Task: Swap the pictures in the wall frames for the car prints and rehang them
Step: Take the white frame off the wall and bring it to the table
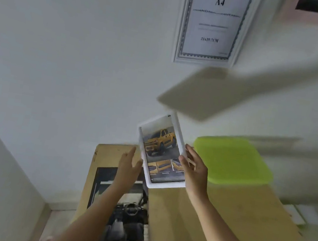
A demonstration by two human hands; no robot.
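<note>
Above the box (221,217), your right hand (195,168) grips the frame (162,152) by its right edge, the yellow car print already inside and facing you, likely ready for rehanging. Your left hand (129,164) is open, just beside its left edge.

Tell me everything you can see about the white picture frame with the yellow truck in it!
The white-rimmed picture frame with the yellow truck print is a slim rectangle held up in the air before the pale wall, tilted, top leaning left. The print shows one big yellow pickup above a row of smaller pictures. The right hand grips its right edge, thumb on the front. The left hand is open by its left edge; contact is unclear.
</note>
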